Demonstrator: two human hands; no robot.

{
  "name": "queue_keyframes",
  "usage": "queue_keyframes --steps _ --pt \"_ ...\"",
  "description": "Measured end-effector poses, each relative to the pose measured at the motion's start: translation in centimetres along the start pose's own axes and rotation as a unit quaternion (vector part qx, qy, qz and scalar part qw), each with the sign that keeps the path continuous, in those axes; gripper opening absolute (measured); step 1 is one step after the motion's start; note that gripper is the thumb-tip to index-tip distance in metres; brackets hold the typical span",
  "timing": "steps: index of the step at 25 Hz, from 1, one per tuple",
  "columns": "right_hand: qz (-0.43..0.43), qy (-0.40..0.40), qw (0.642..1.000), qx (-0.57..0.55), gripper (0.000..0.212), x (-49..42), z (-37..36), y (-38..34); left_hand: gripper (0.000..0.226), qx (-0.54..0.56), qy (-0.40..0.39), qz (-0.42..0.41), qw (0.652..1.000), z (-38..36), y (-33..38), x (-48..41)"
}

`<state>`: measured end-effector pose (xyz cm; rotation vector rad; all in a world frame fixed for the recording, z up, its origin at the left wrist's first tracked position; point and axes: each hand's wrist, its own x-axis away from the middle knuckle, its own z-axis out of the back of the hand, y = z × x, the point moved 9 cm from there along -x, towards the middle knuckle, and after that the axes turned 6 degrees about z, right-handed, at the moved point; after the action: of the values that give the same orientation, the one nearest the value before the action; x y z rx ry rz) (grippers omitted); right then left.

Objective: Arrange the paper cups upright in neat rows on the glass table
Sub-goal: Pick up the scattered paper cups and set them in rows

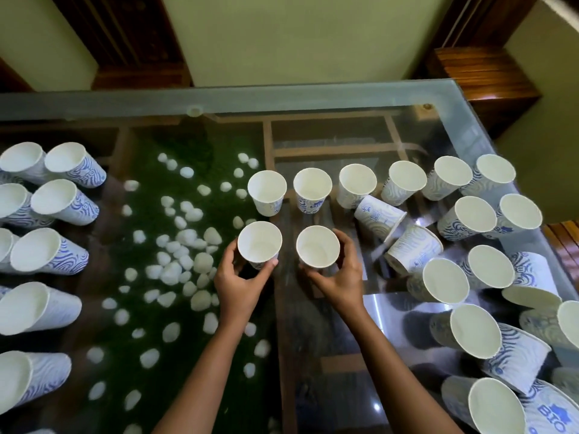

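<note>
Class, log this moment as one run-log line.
left hand: gripping upright cup | right hand: gripping upright cup | stage: starting second row | tipped cup remains

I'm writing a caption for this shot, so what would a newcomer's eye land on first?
Probably the two hands at the centre, the left hand and right hand, each gripping an upright paper cup on the glass table. Next, the white pebbles on green under the glass, and two tipped-over cups right of centre.
</note>
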<state>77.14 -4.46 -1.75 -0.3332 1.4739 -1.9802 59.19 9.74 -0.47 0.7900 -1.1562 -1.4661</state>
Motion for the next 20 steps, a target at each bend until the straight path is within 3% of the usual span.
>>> queue_keyframes --steps 11,20 --pt "0.054 -0.113 0.991 -0.055 0.07 -6.4 -21.3 -8.2 0.067 0.055 0.169 0.001 0.984 14.5 -1.9 -12.6" --pt "0.076 -0.204 0.973 -0.072 0.075 -14.2 -35.2 -10.6 0.068 0.08 0.25 -0.003 0.965 17.7 -3.4 -18.3"
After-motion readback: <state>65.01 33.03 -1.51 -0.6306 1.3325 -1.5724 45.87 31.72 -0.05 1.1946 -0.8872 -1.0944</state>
